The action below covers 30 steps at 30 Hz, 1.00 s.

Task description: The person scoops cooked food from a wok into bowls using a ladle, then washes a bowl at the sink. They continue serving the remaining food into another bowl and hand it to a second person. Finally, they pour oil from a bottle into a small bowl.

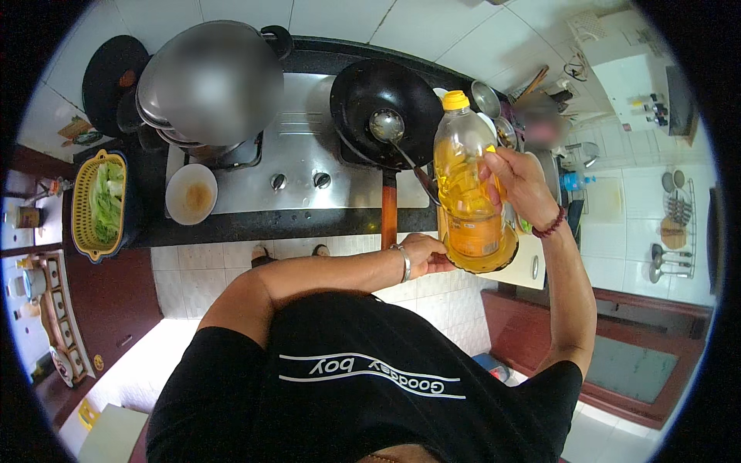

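Observation:
My right hand (518,182) grips a clear plastic bottle of yellow cooking oil (466,191) by its side handle. The bottle is upright with its yellow cap on. Beneath its base is a dark-rimmed yellow dish (506,257), and my left hand (425,254) touches that dish at its left edge; the fingertips are partly hidden. Just left of the bottle, a black wok (359,98) with a wooden handle rests on the steel gas stove (301,139). A metal ladle (386,124) lies in the wok, its handle running over the rim towards the bottle.
A large pot (168,87), partly blurred, stands on the left burner. Before it sits a white bowl (191,194) with brown residue. A yellow basket (81,202) of leafy greens is at far left. Metal bowls (485,98) stand behind the bottle. The counter edge (278,228) runs before me.

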Each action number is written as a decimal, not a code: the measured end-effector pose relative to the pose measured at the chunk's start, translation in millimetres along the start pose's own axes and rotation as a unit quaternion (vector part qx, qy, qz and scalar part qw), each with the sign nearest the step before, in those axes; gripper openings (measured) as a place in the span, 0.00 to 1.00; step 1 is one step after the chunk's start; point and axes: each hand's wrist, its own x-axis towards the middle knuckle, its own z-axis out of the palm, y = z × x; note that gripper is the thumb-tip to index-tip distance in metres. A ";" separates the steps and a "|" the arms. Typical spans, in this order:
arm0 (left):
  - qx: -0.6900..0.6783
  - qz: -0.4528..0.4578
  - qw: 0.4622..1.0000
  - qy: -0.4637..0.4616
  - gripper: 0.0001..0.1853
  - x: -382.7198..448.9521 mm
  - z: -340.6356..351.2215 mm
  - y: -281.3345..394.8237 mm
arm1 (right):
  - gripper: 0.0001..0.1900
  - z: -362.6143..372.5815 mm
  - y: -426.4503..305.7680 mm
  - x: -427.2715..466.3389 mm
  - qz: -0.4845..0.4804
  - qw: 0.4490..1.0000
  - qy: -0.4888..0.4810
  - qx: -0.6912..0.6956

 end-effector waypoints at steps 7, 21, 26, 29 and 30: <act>-0.056 0.024 0.998 -0.001 0.10 18.3 -3.1 -0.3 | 0.19 8.0 13.8 39.0 -0.011 1.000 -0.020 -0.003; 0.094 0.010 0.995 0.034 0.05 1.5 5.5 6.5 | 0.19 -16.0 21.8 83.4 -0.021 0.998 -0.029 -0.049; 0.158 0.002 0.987 0.040 0.08 -6.0 9.0 13.5 | 0.19 -23.9 8.3 98.9 -0.010 0.987 -0.049 -0.152; 0.162 0.000 0.987 0.017 0.08 -5.2 6.8 13.4 | 0.19 -27.0 19.8 109.7 -0.040 0.980 -0.048 -0.190; 0.168 0.002 0.986 0.017 0.08 -4.4 5.7 14.1 | 0.19 -26.7 21.8 112.9 -0.046 0.979 -0.048 -0.190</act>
